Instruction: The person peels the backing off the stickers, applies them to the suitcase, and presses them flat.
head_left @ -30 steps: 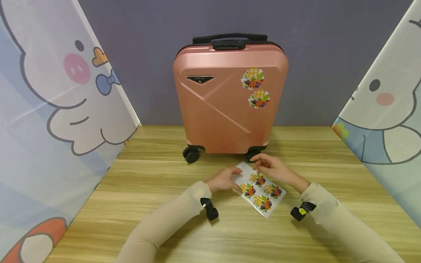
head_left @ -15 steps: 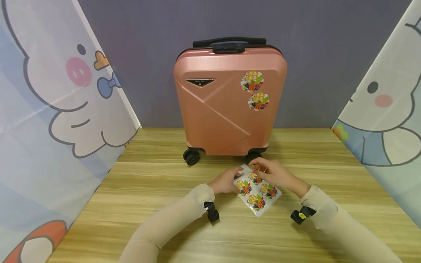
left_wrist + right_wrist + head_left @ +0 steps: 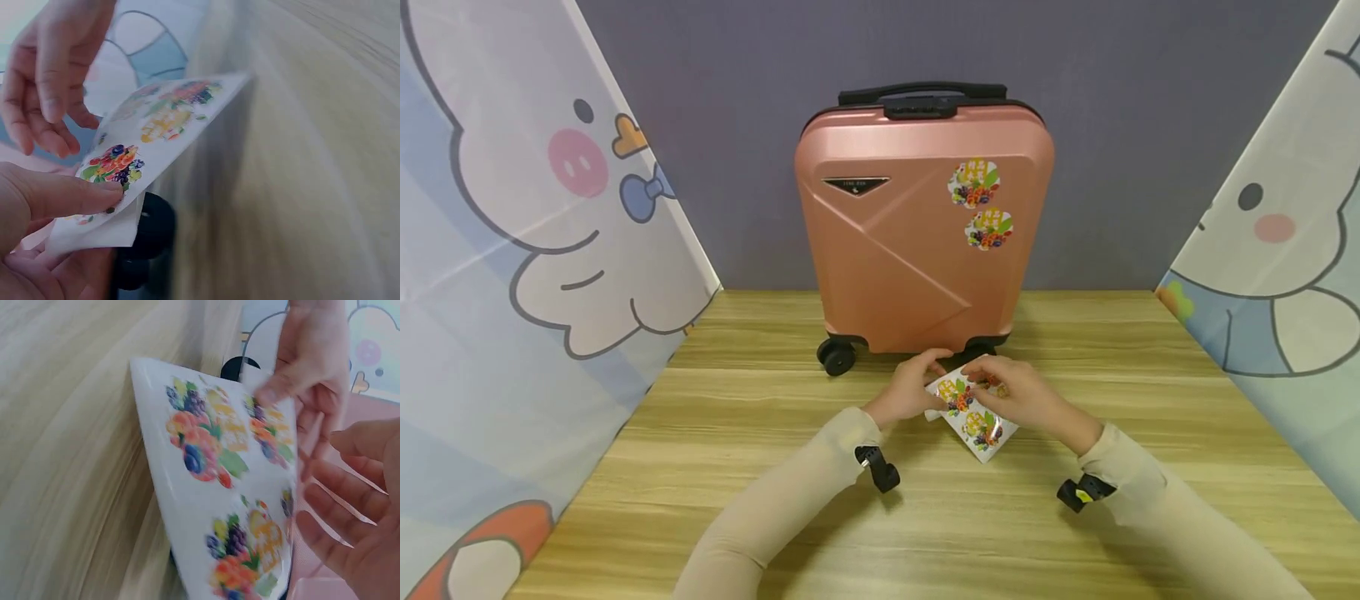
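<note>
A white sheet of round fruit stickers is raised off the table at a tilt. My left hand pinches its left end. In the left wrist view the thumb presses on a printed sticker and the fingers lie beneath the sheet, whose end is folded under. My right hand hovers over the sheet's right side, hiding part of it in the head view. Both wrist views show its loosely bent fingers beside the sheet, holding nothing. Behind stands a pink suitcase bearing two fruit stickers, one upper, one lower.
The suitcase stands upright on black wheels, close behind both hands. A wood-grain table spreads around them. A grey panel rises at the back, with cartoon-printed sheets at both sides. Small black cameras hang at the wrists.
The sticker sheet has been lifted from the table, tilted, and moved up toward the suitcase. My left hand has taken hold of its left end and moved with it; the right hand has shifted slightly.
</note>
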Available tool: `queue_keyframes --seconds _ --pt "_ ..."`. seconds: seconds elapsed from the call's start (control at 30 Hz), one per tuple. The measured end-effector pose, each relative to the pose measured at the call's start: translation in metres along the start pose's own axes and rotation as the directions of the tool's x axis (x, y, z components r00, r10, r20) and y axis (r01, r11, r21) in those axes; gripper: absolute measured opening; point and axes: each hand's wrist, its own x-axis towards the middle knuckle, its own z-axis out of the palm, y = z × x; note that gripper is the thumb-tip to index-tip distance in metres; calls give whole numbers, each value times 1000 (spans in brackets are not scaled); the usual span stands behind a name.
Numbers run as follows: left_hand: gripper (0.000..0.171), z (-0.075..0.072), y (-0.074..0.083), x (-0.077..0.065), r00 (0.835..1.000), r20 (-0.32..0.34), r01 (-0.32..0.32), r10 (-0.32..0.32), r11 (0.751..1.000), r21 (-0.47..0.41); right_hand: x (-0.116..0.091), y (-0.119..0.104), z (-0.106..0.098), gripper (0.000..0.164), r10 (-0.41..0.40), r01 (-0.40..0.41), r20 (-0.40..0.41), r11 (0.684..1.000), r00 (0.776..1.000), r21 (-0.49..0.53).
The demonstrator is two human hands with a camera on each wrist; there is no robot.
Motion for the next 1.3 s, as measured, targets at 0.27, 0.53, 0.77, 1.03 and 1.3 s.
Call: queue_keyframes --seconds 0.27,0.53,0.77,1.03,1.3 --pt "80 -14 17 1 1000 -22 -19 16 993 -120 9 -7 2 36 -171 153 -130 979 977 -137" --pt "81 -21 25 2 1000 -9 8 -11 950 -313 15 -13 0 41 -232 187 -200 957 952 -220" --pt "77 -23 28 3 1000 -6 5 -9 870 -494 20 -15 -1 44 -262 198 -254 947 931 -252" --pt "59 -23 30 1 1000 -15 1 -14 761 -649 25 -17 -1 44 -273 195 -297 944 915 -267" --pt "52 -24 31 -1 997 22 -26 68 636 -771 26 -20 -3 42 -260 187 -305 950 916 -249"
